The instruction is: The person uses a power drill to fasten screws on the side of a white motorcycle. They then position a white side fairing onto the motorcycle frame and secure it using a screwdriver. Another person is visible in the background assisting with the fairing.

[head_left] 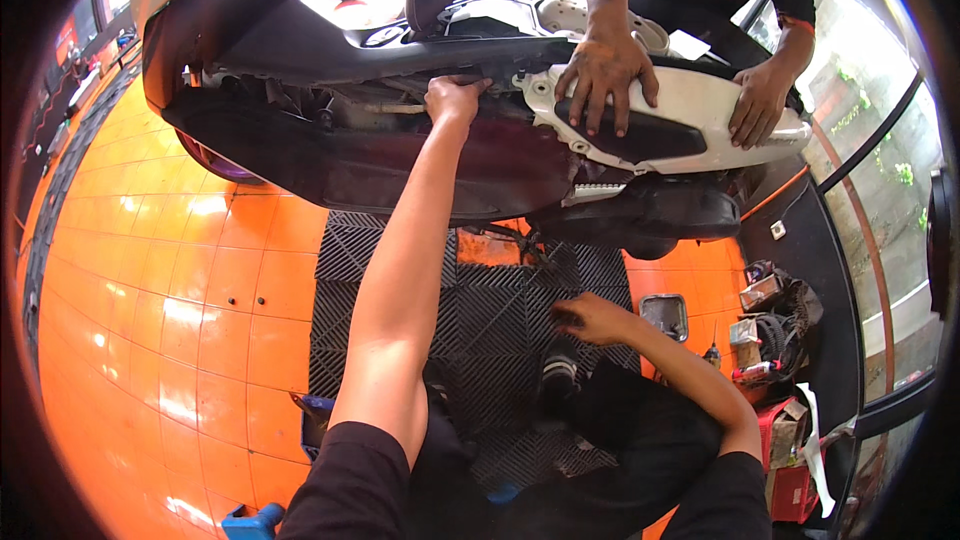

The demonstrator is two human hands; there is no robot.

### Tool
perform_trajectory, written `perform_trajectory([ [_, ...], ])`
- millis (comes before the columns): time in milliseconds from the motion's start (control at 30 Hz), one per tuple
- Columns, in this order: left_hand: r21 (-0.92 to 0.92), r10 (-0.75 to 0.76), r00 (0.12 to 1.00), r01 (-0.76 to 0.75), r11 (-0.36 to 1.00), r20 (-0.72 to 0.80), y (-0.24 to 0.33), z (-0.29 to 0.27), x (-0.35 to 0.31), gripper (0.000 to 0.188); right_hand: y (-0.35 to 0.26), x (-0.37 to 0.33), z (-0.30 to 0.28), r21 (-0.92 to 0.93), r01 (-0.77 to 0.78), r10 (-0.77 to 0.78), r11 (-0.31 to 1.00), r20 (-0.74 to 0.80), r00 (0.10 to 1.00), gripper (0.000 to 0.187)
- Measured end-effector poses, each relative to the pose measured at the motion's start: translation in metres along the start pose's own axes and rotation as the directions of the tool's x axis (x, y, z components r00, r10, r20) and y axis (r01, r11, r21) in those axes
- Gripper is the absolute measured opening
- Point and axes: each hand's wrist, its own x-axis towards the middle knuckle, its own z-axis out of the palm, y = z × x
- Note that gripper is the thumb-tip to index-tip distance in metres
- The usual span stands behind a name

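Note:
A scooter with a white rear side panel [745,135] and a dark lower panel [400,165] stands across the top. My left hand [457,100] reaches up to the scooter's opened side, just left of the white panel. Its fingers are curled at the upper edge of the dark panel; what they grip is hidden. Above the floor mat, near my shoe, my right hand [592,318] is held low with fingers bent inward; anything in it is too small to make out. A co-worker's two hands [610,80] press on the white panel from the far side.
Ribbed black mats [385,260] cover part of the orange tiled floor [180,290]. A metal tray [664,317] lies at right, near boxes and loose parts [765,330]. A red crate [790,460] stands lower right. Two small dark pieces [246,301] lie on the left tiles.

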Motion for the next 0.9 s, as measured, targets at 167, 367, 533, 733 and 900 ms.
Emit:
perform_trajectory([
  [167, -0.017, 0.011, 0.999, -0.01, 1.0, 0.045, 0.001, 0.005, -0.009, 0.036, -0.004, -0.009, -0.003, 0.042, -0.073, 0.072, 0.996, 0.015, 0.997, 0.043],
  [367, -0.085, 0.011, 0.982, 0.005, 0.996, 0.191, 0.002, -0.011, 0.0, 0.039, -0.005, -0.015, -0.006, -0.101, -0.011, 0.001, 0.995, -0.106, 0.994, 0.039],
  [533, -0.044, -0.006, 0.973, 0.017, 0.999, 0.231, 0.015, -0.011, -0.02, 0.047, -0.002, -0.02, -0.006, 0.105, -0.052, 0.048, 0.993, 0.044, 0.998, 0.039],
  [733, -0.026, 0.083, 0.966, -0.079, 0.997, 0.247, 0.019, -0.015, -0.033, 0.06, -0.003, -0.016, 0.01, 0.068, -0.02, 0.018, 0.997, 0.037, 0.999, 0.042],
  [900, 0.064, 0.176, 0.934, -0.205, 0.977, 0.312, 0.008, -0.015, -0.037, 0.06, -0.005, -0.02, 0.017, -0.012, 0.031, -0.032, 0.999, -0.013, 0.999, 0.043],
])
